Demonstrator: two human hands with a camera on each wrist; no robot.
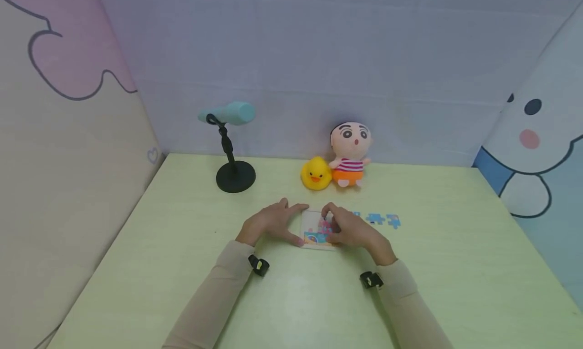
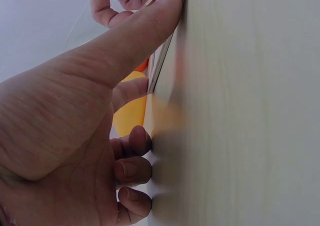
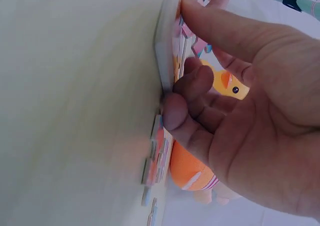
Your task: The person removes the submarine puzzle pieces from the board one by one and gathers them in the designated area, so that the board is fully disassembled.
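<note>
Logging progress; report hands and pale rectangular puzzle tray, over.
Left hand touching tray; right hand apparently pinching pink jigsaw piece over it. Tray partly filled; loose, mainly blue jigsaw pieces rightward. Obstructions: none visible.

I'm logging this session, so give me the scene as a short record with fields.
Left hand: thumb and index finger at the left corners of the board
Right hand: over the board's right side; grip on a piece unclear
Board: puzzle, partly filled, upper left bare
Loose pieces: on the table, right of the board
Behind: duck, with doll on its right
Back left: teal thing on black stand
</note>
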